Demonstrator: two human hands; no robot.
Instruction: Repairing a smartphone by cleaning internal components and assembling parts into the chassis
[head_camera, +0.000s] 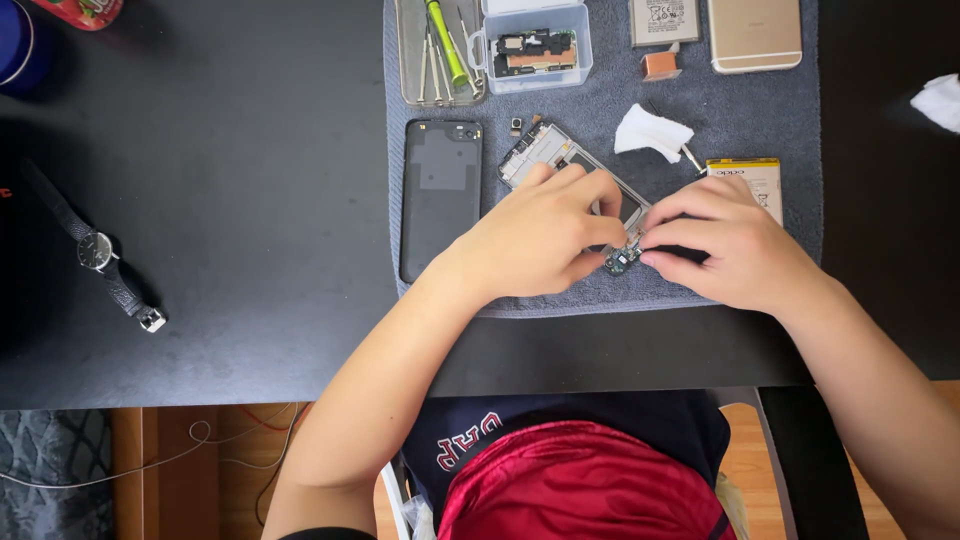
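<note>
Both hands meet over the opened phone frame (560, 160) — my left hand (535, 240) pins it steady, my right hand (730, 245) pinches a small dark part (621, 262) at its lower end.

Lay at twelve o'clock on the grey towel (600, 290): a clear plastic parts box (535, 45), rectangular, holding dark circuit pieces. Sat just toward one o'clock: a flat battery with a grey label (663, 20), printed face up. Rested at two o'clock, just beside the right hand (735, 245): a second battery, its label white and yellow (752, 178), partly covered.
</note>
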